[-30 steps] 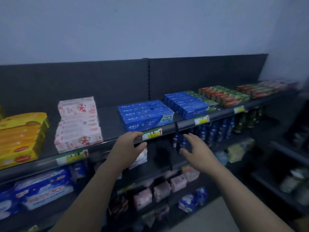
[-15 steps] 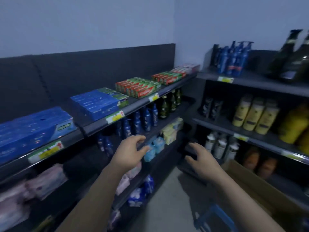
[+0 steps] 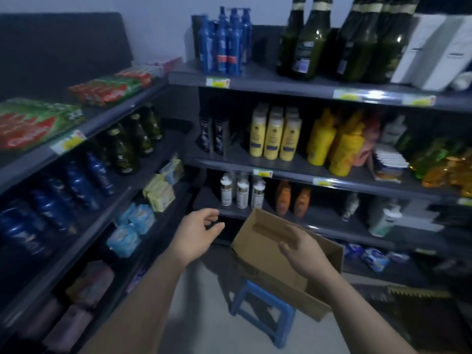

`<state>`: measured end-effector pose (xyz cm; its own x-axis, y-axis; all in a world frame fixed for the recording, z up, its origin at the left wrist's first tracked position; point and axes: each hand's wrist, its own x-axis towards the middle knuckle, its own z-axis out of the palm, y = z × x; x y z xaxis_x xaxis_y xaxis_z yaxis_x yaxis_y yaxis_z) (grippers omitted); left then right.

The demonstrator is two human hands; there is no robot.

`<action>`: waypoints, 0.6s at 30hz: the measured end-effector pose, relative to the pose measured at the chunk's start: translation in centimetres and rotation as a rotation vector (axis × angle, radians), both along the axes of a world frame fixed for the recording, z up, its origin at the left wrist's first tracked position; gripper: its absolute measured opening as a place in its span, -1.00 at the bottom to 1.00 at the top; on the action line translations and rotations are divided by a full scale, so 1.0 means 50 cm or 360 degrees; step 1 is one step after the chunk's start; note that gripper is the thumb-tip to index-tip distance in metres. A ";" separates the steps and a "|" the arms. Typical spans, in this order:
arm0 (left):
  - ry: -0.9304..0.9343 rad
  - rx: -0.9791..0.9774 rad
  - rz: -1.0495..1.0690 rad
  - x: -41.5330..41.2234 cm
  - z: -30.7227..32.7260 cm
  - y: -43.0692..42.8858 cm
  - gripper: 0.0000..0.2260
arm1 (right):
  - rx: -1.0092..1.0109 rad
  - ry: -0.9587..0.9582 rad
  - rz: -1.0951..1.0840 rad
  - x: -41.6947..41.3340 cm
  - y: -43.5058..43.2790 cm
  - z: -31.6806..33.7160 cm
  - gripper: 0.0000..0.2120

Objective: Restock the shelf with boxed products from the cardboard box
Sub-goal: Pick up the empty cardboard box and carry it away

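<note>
Box: the cardboard box [image 3: 263, 254] sits on a blue stool [image 3: 283, 325] before the right shelving, top open; its contents are hidden from us.
Left grip: our left hand [image 3: 198, 235] hovers beside the box, fingers loosely spread, empty.
Right grip: our right hand [image 3: 304, 249] hovers over the box's opening, fingers relaxed and apart, pinching nothing.
Risk, tipping: the box overhangs the narrow stool; we judge a downward press on its far side could topple it.
Risk, crushing: thin card walls may buckle under a hard squeeze.
Materials: matte brown cardboard; smooth plastic-looking stool; dark shelf [image 3: 115, 116] with long, glossy red-and-green cartons [image 3: 30, 126].
</note>
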<state>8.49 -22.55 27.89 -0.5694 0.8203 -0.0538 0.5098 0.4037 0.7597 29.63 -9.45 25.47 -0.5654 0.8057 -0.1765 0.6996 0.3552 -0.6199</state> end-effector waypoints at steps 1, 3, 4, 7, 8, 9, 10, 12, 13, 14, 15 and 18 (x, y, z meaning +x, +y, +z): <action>-0.0037 -0.0025 -0.0035 0.003 -0.017 0.030 -0.63 | -0.0029 -0.0004 -0.0059 0.011 0.019 -0.017 -0.45; -0.0115 -0.0073 -0.0098 0.003 -0.054 0.088 -0.63 | -0.0079 -0.0012 -0.0172 0.030 0.054 -0.053 -0.46; -0.0156 -0.0096 -0.0126 0.000 -0.073 0.116 -0.63 | -0.0099 -0.0020 -0.0229 0.037 0.072 -0.070 -0.47; -0.0286 -0.0187 -0.0203 -0.017 -0.130 0.203 -0.63 | -0.0166 -0.0031 -0.0409 0.050 0.123 -0.117 -0.49; -0.0320 -0.0220 -0.0230 -0.024 -0.149 0.233 -0.65 | -0.0195 -0.0028 -0.0470 0.052 0.141 -0.133 -0.50; -0.0339 -0.0250 -0.0259 -0.033 -0.169 0.263 -0.67 | -0.0217 -0.0032 -0.0519 0.052 0.159 -0.149 -0.51; -0.0346 -0.0287 -0.0283 -0.044 -0.188 0.292 -0.69 | -0.0237 -0.0050 -0.0555 0.052 0.178 -0.166 -0.52; -0.0357 -0.0375 -0.0319 -0.071 -0.231 0.344 -0.70 | -0.0261 -0.0100 -0.0605 0.051 0.214 -0.203 -0.55; -0.0365 -0.0425 -0.0334 -0.086 -0.255 0.369 -0.69 | -0.0273 -0.0131 -0.0632 0.051 0.231 -0.218 -0.55; -0.0368 -0.0471 -0.0347 -0.101 -0.280 0.392 -0.67 | -0.0289 -0.0172 -0.0662 0.050 0.247 -0.231 -0.55; -0.0367 -0.0514 -0.0359 -0.116 -0.303 0.414 -0.66 | -0.0295 -0.0216 -0.0691 0.052 0.261 -0.245 -0.56; -0.0357 -0.0622 -0.0414 -0.148 -0.372 0.474 -0.66 | -0.0303 -0.0286 -0.0796 0.065 0.304 -0.299 -0.58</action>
